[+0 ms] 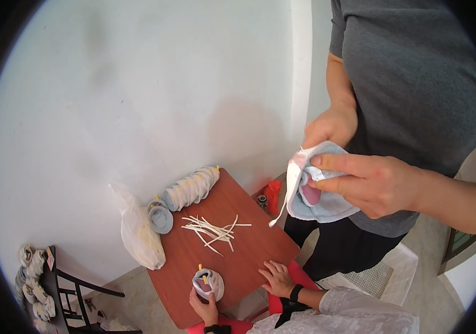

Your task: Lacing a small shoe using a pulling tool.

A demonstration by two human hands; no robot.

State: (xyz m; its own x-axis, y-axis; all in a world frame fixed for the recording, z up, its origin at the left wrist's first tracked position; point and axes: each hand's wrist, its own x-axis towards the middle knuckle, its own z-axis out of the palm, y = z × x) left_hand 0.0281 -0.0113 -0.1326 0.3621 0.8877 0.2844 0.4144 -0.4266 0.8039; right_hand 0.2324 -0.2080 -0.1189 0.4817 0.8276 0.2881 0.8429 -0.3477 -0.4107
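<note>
My left hand (pixel 203 307) grips the side of a small cup-shaped fabric piece (pixel 216 285), greyish white outside, with purple inside and yellow tabs at its rim. It sits at the table's near edge. My right hand (pixel 276 279) lies open on the brown table (pixel 254 245), fingers spread and holding nothing. To the right, a standing person's hands (pixel 380 183) hold up a larger-looking pale blue fabric piece (pixel 327 209) with a purple part inside. A white strip (pixel 289 192) hangs from its edge.
Loose white strips (pixel 213 231) lie mid-table. Behind them runs a row of nested fabric pieces (pixel 193 189), with a grey-blue one (pixel 161 219) beside it. A whitish plastic bag (pixel 140 245) leans at the left edge. A dark rack (pixel 74 295) holds more pieces; a white crate (pixel 402 273) stands right.
</note>
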